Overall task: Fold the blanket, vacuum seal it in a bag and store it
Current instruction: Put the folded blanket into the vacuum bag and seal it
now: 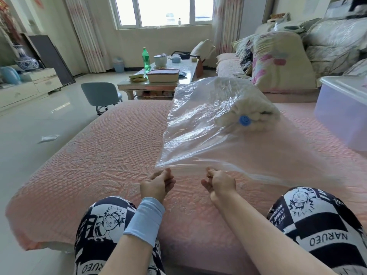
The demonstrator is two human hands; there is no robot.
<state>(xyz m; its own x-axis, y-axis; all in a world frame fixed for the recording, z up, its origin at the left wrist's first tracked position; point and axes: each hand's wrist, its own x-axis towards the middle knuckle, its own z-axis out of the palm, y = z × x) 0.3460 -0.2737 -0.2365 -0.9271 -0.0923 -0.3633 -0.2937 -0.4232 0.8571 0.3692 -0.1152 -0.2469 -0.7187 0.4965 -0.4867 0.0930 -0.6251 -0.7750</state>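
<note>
A clear plastic vacuum bag (198, 135) lies on the pink sofa seat (103, 165), stretched from its far end toward me. A cream fluffy blanket (244, 100), folded into a bundle, sits inside the bag's far end. A round blue valve (245, 120) shows on the bag beside the blanket. My left hand (157, 183) pinches the bag's near open edge by its left corner. My right hand (220, 181) pinches the same edge a little to the right. The edge is lifted just above the seat.
A translucent storage box with a white lid (343, 110) stands on the seat at the right. Bagged bedding (278, 60) is piled on the sofa behind. A cluttered coffee table (158, 76) and a blue-grey chair (99, 94) stand on the tiled floor to the left.
</note>
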